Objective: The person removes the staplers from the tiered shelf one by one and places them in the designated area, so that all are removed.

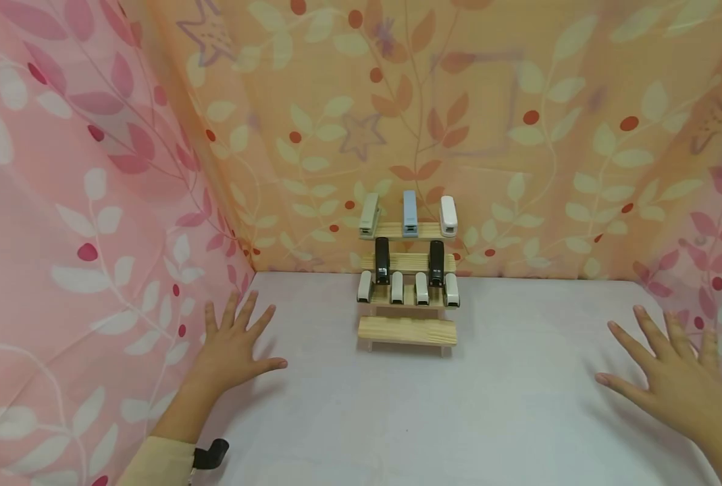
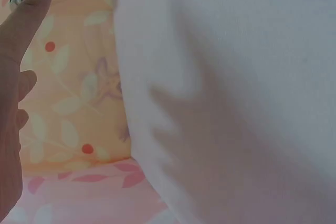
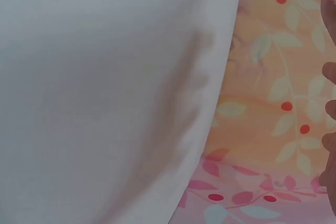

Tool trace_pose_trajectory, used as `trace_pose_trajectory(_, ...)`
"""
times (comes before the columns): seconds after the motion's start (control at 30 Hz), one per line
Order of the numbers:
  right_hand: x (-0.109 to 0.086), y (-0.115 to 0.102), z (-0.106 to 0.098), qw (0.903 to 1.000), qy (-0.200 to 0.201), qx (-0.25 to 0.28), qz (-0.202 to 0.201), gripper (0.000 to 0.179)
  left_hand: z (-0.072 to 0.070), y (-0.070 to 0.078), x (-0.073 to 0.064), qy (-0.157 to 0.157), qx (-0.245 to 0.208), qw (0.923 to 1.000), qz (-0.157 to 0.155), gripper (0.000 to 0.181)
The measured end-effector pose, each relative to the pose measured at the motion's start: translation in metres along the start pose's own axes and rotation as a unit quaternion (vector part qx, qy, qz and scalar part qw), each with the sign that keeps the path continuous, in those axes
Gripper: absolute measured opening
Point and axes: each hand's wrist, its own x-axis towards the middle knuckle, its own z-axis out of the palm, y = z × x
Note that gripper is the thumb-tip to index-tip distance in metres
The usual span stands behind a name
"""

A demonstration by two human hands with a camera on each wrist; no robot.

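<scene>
The left hand [image 1: 229,354] and right hand [image 1: 679,378] are held spread and released over the left and right of the table [image 1: 488,412], well apart from the far, middle stand [image 1: 407,331], where staplers [image 1: 410,212] are ranked on rising steps [image 1: 409,262], presumably so each can be seen

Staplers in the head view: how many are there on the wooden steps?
9. Top step: green stapler, blue stapler, white stapler. Second step: two black staplers. Third step: four pale staplers. Any behind these would be hidden.
</scene>
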Motion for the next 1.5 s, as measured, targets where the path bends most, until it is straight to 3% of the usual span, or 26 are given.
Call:
trace_pose_trajectory(0.27, 0.011, -0.009, 0.000, 0.9993, 0.016, 0.034, -0.006, 0.104, 0.002, 0.008, 0.005, 0.002, -0.023, 0.9997, -0.005, 0.113)
trace_pose_trajectory(0.5, 0.024, -0.017, -0.003, 0.9978, 0.013, 0.066, 0.001, 0.101, 0.004, 0.017, 0.011, -0.005, -0.074, 0.9970, -0.021, 0.112)
trace_pose_trajectory(0.73, 0.039, -0.030, -0.006, 0.9948, 0.017, 0.099, 0.017, 0.097, 0.011, 0.027, 0.017, 0.001, -0.154, 0.9875, -0.032, 0.108)
trace_pose_trajectory(1.0, 0.057, -0.044, -0.007, 0.9911, 0.019, 0.130, 0.024, 0.095, 0.019, 0.042, 0.026, -0.010, -0.215, 0.9757, -0.040, 0.107)
trace_pose_trajectory(1.3, 0.072, -0.060, -0.010, 0.9782, 0.027, 0.203, 0.033, 0.090, 0.028, 0.059, 0.032, -0.017, -0.292, 0.9550, -0.048, 0.105)
trace_pose_trajectory(1.4, 0.080, -0.068, -0.012, 0.9728, 0.028, 0.227, 0.038, 0.089, 0.031, 0.068, 0.034, -0.017, -0.331, 0.9424, -0.048, 0.103)
trace_pose_trajectory(1.5, 0.088, -0.077, -0.013, 0.9675, 0.026, 0.247, 0.046, 0.089, 0.032, 0.077, 0.037, -0.022, -0.376, 0.9248, -0.052, 0.101)
